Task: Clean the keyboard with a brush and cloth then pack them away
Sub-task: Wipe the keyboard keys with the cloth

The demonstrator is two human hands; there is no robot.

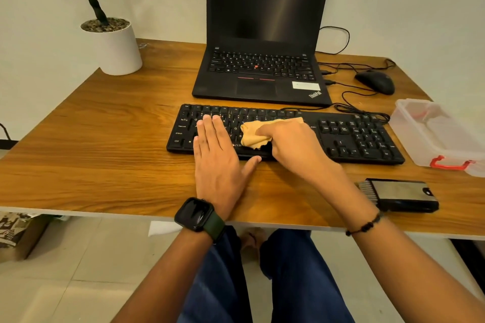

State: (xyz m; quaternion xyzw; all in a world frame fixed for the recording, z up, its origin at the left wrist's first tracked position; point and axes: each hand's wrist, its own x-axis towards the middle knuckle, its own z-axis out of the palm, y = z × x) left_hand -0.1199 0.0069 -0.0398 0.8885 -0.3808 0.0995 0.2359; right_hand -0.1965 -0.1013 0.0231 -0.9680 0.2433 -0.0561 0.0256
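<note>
Head view: right hand [294, 139] bunches the tan cloth [258, 134] against the middle keys of the black keyboard [349, 139] (fingers closed around it). Left hand [217, 160] lies flat, fingers spread, on the keyboard's left end. Brush [401, 194] rests on the wooden desk [105, 152] near the clear plastic box [435, 134].

Warm, even light; sharp centre, edges bowed.

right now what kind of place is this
Probably a home or small office desk: an open laptop, a wired mouse and a potted plant sit on a wooden table against a plain wall.
</note>
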